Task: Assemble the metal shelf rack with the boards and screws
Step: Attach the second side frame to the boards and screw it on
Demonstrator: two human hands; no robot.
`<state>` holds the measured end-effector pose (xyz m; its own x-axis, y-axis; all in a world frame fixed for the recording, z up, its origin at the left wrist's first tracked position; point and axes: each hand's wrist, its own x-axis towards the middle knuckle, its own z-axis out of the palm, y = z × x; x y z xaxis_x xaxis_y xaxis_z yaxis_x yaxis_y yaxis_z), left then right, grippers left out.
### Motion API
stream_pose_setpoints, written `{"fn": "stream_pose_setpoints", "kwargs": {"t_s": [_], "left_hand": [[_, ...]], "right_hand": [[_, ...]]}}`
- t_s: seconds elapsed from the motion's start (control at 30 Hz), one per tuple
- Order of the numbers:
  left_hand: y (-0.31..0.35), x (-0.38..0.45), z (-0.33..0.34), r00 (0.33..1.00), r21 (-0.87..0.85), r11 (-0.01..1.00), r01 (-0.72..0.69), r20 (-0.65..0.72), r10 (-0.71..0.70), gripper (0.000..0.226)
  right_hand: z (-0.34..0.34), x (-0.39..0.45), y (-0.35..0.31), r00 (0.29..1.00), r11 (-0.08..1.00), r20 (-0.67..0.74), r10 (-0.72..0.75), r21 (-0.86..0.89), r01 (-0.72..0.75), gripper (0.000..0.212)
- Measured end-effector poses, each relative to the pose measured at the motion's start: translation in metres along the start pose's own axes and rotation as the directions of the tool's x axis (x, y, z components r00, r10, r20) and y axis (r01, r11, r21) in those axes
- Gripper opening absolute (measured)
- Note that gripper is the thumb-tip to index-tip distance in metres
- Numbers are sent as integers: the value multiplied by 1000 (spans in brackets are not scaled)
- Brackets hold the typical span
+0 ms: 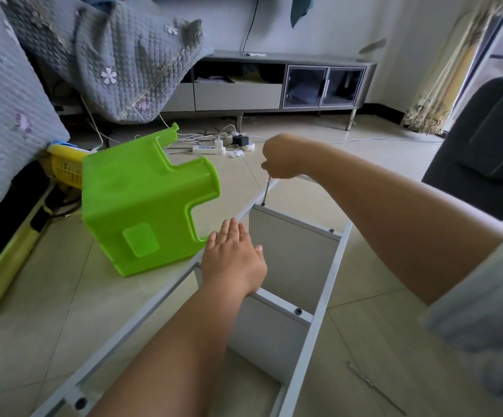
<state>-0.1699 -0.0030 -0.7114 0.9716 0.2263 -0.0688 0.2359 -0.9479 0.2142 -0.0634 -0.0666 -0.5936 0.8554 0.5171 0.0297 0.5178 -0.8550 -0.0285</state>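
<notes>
Right hand [280, 156] is fisting the screwdriver [266, 191] at centre frame; left hand [233, 260], spread, is pressing the frame [333, 272] — tilt risks the tip slipping off the screw [263, 204]

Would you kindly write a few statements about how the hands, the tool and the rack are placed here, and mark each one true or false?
1. The right hand grips a screwdriver whose tip meets the far corner of the rack frame. True.
2. The left hand holds a screw. False: it lies flat and open on the frame's left rail.
3. The green stool stands upright. False: it is tipped on its side.
4. A black screw sits at the right end of a shelf board. True.
</notes>
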Motion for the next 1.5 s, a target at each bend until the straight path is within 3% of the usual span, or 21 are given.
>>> {"fn": "stream_pose_setpoints", "kwargs": {"t_s": [0.07, 0.17, 0.27, 0.33, 0.47, 0.57, 0.7, 0.77, 0.87, 0.97, 1.07, 1.17, 1.33, 1.43, 1.5], "left_hand": [[0, 0, 0, 1000, -7, 1000, 0, 3, 0, 57], [0, -1, -1, 1000, -1, 1000, 4, 13, -4, 57], [2, -2, -2, 1000, -23, 1000, -8, -15, 8, 57], [2, -5, -4, 995, -34, 999, -42, -90, 39, 56], [8, -18, -10, 983, -45, 991, -129, -135, 122, 53], [29, -38, -12, 964, -62, 964, -257, -85, 252, 53], [65, -70, -4, 934, 0, 934, -357, -7, 357, 56], [77, -83, 5, 930, 106, 924, -368, 40, 366, 60], [85, -100, 16, 938, 214, 913, -346, 111, 329, 63], [84, -112, 22, 940, 272, 900, -340, 125, 317, 65], [80, -120, 23, 935, 282, 892, -354, 95, 341, 64], [74, -127, 19, 932, 218, 906, -362, 97, 349, 64], [56, -135, 15, 941, -58, 941, -333, 52, 336, 59], [34, -147, 5, 939, -116, 933, -342, -6, 343, 70], [10, -157, -4, 947, -92, 943, -321, -1, 322, 74]], "right_hand": [[1, 5, -1, 999, 998, -15, 47, -30, -47, 17], [8, 8, -1, 992, 992, -35, 122, 19, -121, 28], [15, -8, 13, 984, 976, -66, 165, 157, -153, 18], [19, -28, 29, 973, 954, -126, 192, 257, -155, 29], [37, -95, 72, 881, 886, -350, 319, 441, -146, 31], [58, -141, 99, 844, 864, -431, 321, 498, -74, 30], [101, -196, 124, 717, 782, -500, 486, 615, -101, 25], [138, -227, 132, 697, 722, -426, 577, 664, -193, 22], [207, -274, 133, 721, 596, -144, 678, 682, -424, 21], [270, -313, 124, 717, 501, 126, 686, 632, -591, 24], [310, -340, 118, 679, 440, 233, 696, 609, -660, 22], [327, -353, 115, 665, 526, 302, 683, 428, -735, 20], [327, -345, 110, 659, 641, 344, 669, 180, -746, 27], [314, -329, 105, 729, 708, 355, 585, 215, -673, 40], [291, -312, 94, 811, 743, 272, 518, 327, -584, 39]]}}
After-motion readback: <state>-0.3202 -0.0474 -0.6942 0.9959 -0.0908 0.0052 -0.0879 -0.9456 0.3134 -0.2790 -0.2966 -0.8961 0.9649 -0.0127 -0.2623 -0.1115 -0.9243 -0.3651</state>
